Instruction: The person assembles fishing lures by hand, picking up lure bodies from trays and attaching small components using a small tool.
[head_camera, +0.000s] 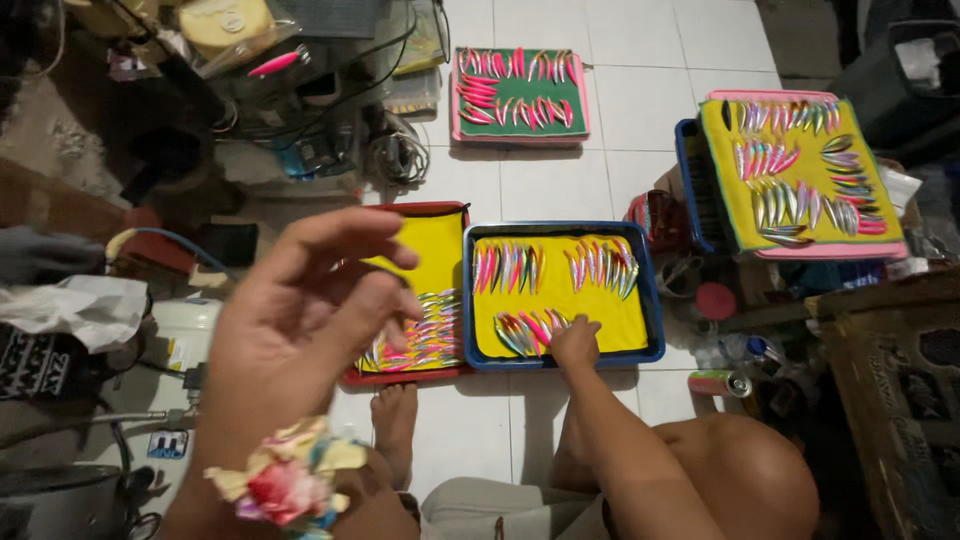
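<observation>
Left hand (310, 320): raised close to the camera, fingers loosely curled and parted, gripping nothing; a crumpled multicoloured cloth band (285, 480) sits at its wrist.

Right hand (576, 340): arm stretched forward and down, fingertips resting on a cluster of fishing lures (528, 330). Whether a lure is pinched cannot be told.

Blue tray (556, 295): directly under the right hand, lined in yellow, holding three fanned groups of painted lures in pink, green and silver.

Red tray (425, 300): between the two hands, partly hidden by the left hand, yellow-lined, with a stack of lures (432, 340) at its near end.

Green-lined pink tray (519, 95): well beyond both hands, rows of red and pink lures.

Yellow-lined pink tray (800, 175): far right of the right hand, raised on a blue crate, several lure groups.

Drink can (720, 383): lying on the white tiled floor (540, 180), just right of the right forearm.

Bare foot (396, 425): below the red tray, near the left wrist.
</observation>
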